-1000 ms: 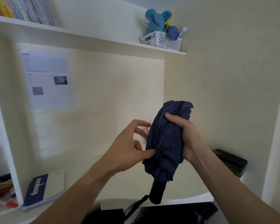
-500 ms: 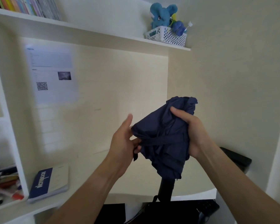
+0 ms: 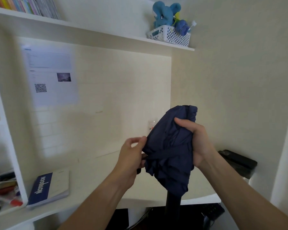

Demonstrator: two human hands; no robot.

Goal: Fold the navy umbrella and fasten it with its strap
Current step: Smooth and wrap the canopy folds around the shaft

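Observation:
The navy umbrella is held upright in front of me, its cloth bunched loosely around the shaft and its black handle pointing down. My right hand grips the bunched cloth from the right, thumb across the front. The navy strap runs as a band across the front of the cloth. My left hand pinches the strap's left end at the cloth's left edge. The strap's fastener is hidden by my fingers.
A white desk lies below with a blue notebook at the left. Pens fill a side cubby. A black device sits at the right. A shelf above carries a white basket with a blue plush toy.
My left hand took the strap's end and drew it leftwards across the cloth, which spread out wider. The right hand kept its grip on the bundle.

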